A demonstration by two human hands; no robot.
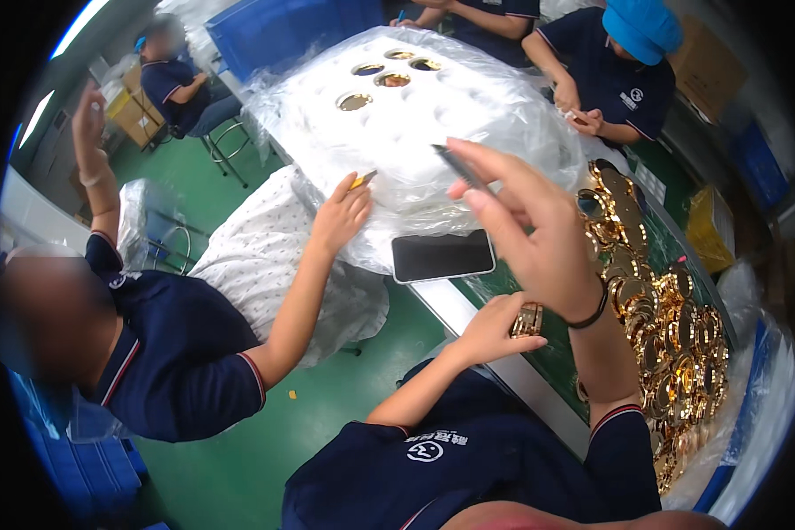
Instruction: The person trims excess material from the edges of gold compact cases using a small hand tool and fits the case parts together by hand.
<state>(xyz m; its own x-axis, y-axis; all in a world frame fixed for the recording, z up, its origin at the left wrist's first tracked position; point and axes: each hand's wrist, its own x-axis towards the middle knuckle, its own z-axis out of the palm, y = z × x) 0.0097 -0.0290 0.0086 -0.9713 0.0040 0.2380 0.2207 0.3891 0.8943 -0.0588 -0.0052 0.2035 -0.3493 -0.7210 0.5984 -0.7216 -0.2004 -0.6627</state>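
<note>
My left hand (pixel 495 330) is closed around a gold round metal case (pixel 527 320), held on edge near the table's edge. It may be more than one, as the fingers hide part of it. My right hand (pixel 539 234), with a black band at the wrist, is raised above the table. Between its thumb and fingers is a thin dark pointed tool (pixel 459 165), blurred, its exact kind unclear. Beneath that hand lies a phone (pixel 442 256) with a dark screen. A large heap of gold round cases (pixel 671 353) spreads to the right of my right arm.
A white tray (pixel 389 146) in clear plastic film carries several gold round pieces. At left, a co-worker's hand (pixel 343 212) holds a yellow cutter (pixel 362 180) by the tray. Other people sit across the table and farther back. A blue bin (pixel 269 40) stands behind.
</note>
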